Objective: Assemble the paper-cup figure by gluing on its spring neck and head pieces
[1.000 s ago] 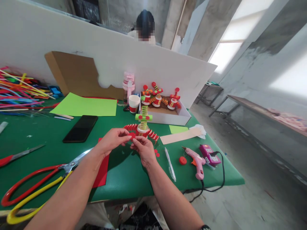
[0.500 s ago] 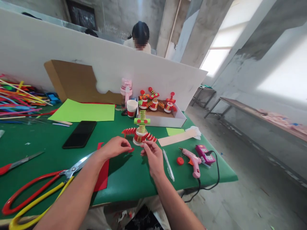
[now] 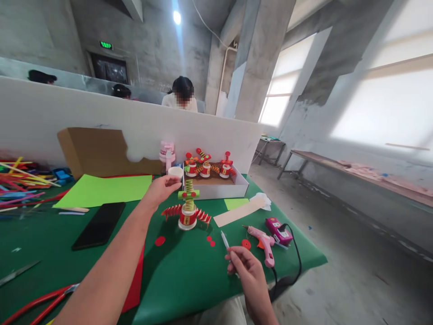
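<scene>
Fingers of right hand curl on clear pen, its long axis pointing away toward upright spring figure; left hand fingertips bunched at paper cup, grip unclear.

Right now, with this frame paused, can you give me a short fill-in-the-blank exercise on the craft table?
1. The glue gun near the right hand is coloured ____.
2. The black phone lies on the ____ side of the paper figure.
3. The finished figures stand in a box whose colour is ____.
4. The left hand hovers beside a small white ____.
Missing words: pink; left; white; cup.
</scene>
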Motion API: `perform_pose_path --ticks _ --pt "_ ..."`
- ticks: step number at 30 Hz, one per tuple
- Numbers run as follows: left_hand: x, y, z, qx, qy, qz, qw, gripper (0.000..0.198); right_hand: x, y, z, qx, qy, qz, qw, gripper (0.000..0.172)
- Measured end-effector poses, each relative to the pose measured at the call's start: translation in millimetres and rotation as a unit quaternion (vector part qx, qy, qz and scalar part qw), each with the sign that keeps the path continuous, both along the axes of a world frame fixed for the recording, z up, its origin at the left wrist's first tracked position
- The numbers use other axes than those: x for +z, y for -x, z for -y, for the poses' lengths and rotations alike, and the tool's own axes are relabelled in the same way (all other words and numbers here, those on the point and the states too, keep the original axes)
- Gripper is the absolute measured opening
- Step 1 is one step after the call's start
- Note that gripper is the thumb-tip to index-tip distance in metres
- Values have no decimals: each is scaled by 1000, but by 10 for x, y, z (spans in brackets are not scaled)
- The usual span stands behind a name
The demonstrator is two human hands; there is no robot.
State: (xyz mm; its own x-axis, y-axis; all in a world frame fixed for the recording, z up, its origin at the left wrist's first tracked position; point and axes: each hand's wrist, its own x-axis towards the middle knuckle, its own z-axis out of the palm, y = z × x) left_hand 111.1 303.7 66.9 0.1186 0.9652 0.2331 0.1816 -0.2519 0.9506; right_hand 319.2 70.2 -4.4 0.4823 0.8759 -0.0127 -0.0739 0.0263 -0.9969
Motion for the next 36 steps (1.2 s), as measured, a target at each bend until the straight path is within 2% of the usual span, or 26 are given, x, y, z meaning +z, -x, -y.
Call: perform_pose_path --ticks 3,6,11,15,18,23,28,32,36 --pt "7 -118 -154 -69 24 62 995 53 -19 9 38 4 5 17 1000 58" --pt "-32 -152 -196 -101 21 71 992 56 4 -37 93 4 13 19 1000 59" --pt "-129 -185 -195 -96 5 10 995 53 22 -138 175 -5 25 20 999 59" --pt "-169 -238 -164 -95 -23 10 995 49 -48 -146 180 -13 38 11 999 60" --pt "-163 -265 -91 -93 -53 27 994 44 -76 -132 173 -14 36 8 999 60" --pt "-129 -267 38 -80 -88 -15 993 41 -53 -139 184 -18 24 25 999 57" --pt "-137 -261 45 -94 -94 -22 991 43 -53 -186 194 -29 20 25 999 55" --pt "-155 -254 25 -93 -81 -14 992 43 -63 -364 175 -62 -4 45 997 53" --pt "-179 -239 7 -95 -70 -11 993 47 -89 -661 141 -120 -1 115 986 45"
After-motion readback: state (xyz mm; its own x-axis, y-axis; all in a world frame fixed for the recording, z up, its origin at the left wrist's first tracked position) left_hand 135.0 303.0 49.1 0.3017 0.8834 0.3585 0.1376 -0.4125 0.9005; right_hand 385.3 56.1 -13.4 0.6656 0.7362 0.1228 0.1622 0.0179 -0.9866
